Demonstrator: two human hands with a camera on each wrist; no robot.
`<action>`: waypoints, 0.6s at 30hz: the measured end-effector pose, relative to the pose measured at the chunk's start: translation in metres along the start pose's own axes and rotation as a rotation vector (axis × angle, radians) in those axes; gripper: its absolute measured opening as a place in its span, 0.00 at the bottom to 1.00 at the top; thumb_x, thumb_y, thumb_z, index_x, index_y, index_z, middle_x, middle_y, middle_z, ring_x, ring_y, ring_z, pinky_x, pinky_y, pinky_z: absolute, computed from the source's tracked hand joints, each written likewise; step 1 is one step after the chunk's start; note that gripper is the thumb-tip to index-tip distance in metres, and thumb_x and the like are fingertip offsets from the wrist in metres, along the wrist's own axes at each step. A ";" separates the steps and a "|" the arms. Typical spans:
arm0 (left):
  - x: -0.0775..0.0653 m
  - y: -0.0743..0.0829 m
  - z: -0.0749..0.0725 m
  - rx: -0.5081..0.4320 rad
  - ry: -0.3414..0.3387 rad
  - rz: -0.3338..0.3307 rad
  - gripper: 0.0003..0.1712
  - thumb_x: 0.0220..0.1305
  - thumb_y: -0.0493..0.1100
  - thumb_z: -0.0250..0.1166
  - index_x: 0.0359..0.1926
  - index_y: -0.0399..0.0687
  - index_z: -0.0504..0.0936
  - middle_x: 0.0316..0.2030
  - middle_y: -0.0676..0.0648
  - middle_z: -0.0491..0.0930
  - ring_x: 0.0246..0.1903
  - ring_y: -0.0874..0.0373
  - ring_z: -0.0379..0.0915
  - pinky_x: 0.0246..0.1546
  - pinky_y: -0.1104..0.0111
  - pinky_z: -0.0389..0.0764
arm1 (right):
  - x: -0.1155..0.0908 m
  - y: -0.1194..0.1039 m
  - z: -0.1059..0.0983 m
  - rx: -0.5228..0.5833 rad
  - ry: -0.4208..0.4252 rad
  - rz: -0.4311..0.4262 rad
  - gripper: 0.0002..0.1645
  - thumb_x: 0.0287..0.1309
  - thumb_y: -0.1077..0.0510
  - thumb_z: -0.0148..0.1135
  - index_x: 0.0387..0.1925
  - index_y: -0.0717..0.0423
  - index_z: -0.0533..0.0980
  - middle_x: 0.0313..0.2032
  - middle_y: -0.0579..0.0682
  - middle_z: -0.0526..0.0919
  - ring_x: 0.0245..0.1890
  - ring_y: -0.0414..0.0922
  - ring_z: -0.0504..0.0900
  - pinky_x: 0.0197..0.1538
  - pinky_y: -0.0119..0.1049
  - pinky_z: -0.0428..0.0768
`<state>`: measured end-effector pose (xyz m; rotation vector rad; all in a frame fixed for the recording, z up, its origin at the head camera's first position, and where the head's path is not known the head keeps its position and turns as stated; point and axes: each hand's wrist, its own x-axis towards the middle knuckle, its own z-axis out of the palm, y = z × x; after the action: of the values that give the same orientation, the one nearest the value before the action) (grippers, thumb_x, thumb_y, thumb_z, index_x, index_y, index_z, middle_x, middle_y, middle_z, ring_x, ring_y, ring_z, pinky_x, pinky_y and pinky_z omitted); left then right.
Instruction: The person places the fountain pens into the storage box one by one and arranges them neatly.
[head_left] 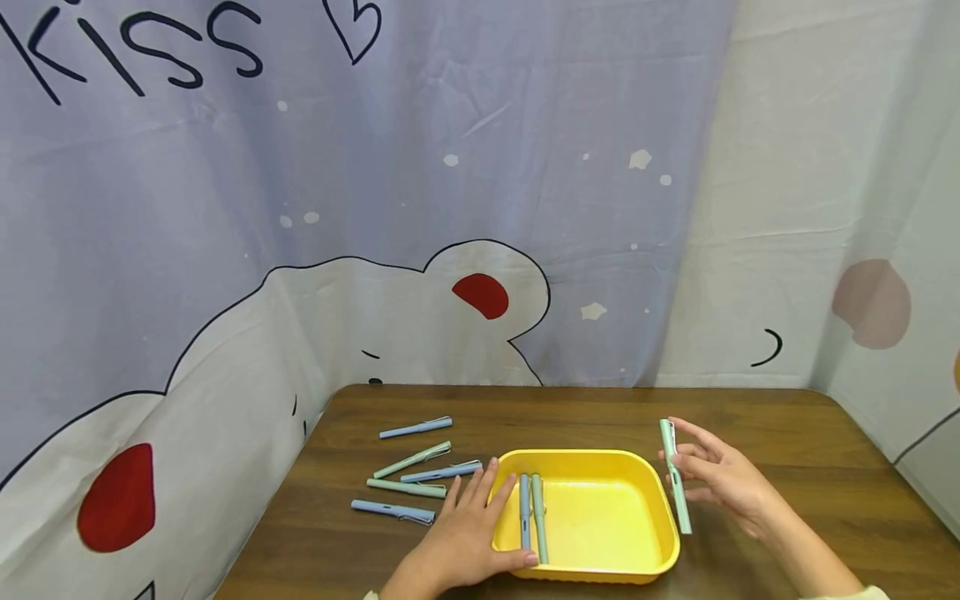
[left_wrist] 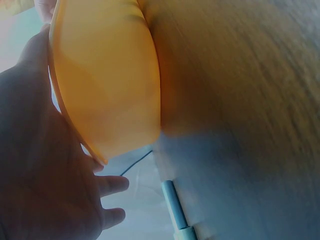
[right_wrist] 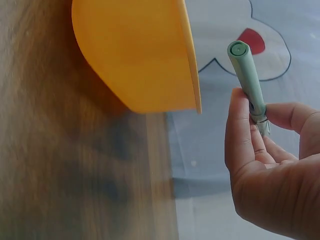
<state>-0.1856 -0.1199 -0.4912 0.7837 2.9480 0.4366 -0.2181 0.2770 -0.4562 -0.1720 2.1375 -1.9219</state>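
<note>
My right hand [head_left: 723, 479] pinches a pale green capped pen [head_left: 676, 477] between thumb and fingers, just outside the right side of the yellow tray [head_left: 628, 577]. In the right wrist view the end of the pen [right_wrist: 245, 70] points up, with its clip down by the fingers. My left hand [head_left: 467, 532] lies over the tray's left rim with fingers spread and thumb at the near edge. Inside the tray, along its left side, a blue pen [head_left: 524, 512] and a green pen [head_left: 538, 518] stand side by side, pointing away from me.
Left of the tray several pens lie loose on the brown table [head_left: 322, 467]: blue pens [head_left: 415, 428] and green pens [head_left: 412, 459], some close together near my left fingertips. A printed curtain [head_left: 480, 167] hangs behind the table's far edge.
</note>
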 end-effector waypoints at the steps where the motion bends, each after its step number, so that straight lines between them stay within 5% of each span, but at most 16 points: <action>1: 0.000 0.000 0.000 -0.001 0.002 0.002 0.60 0.57 0.82 0.55 0.80 0.54 0.54 0.80 0.39 0.44 0.77 0.37 0.47 0.71 0.34 0.49 | 0.000 0.000 0.002 0.002 -0.006 -0.001 0.45 0.73 0.56 0.59 0.81 0.53 0.46 0.52 0.47 0.83 0.49 0.51 0.84 0.50 0.46 0.84; 18: 0.001 -0.001 0.002 -0.002 -0.001 -0.010 0.60 0.57 0.83 0.55 0.80 0.55 0.55 0.80 0.40 0.44 0.77 0.38 0.47 0.72 0.35 0.48 | 0.000 -0.001 0.039 0.030 -0.043 0.009 0.46 0.72 0.56 0.60 0.80 0.59 0.46 0.46 0.45 0.83 0.45 0.50 0.85 0.43 0.44 0.86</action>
<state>-0.1870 -0.1195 -0.4929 0.7691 2.9489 0.4381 -0.2070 0.2394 -0.4589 -0.1952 2.0771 -1.9268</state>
